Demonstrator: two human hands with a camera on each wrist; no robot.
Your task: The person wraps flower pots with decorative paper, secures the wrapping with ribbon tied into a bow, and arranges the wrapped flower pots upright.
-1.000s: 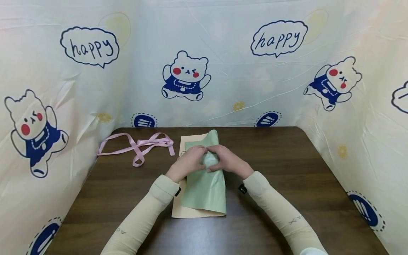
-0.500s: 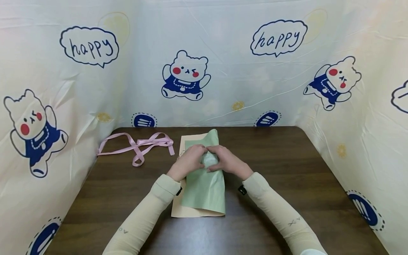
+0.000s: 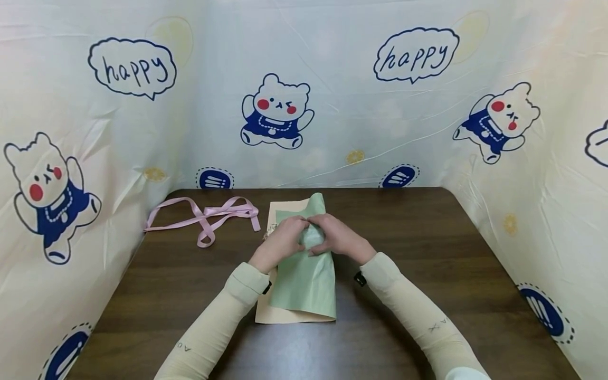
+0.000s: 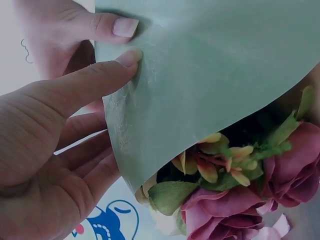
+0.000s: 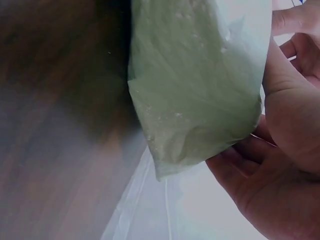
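In the head view, a sheet of green wrapping paper [image 3: 304, 287] lies folded over a larger cream sheet [image 3: 267, 314]. My left hand [image 3: 282, 240] pinches the green paper's upper part, thumb in front and fingers behind. Opposite it, my right hand [image 3: 341, 237] holds the paper's right side, and the fingertips of both hands nearly meet. Pink artificial roses [image 4: 220, 215] and small yellow-orange blossoms [image 4: 232, 165] show under the paper's edge in the left wrist view. The stems are hidden. Creased green paper [image 5: 195, 100] bulges beside the right fingers in the right wrist view.
A loosely looped pink ribbon [image 3: 206, 227] lies at the back left of the dark wooden table [image 3: 408, 221]. Pale printed cloth [image 3: 351, 95] hangs behind the table and along both sides.
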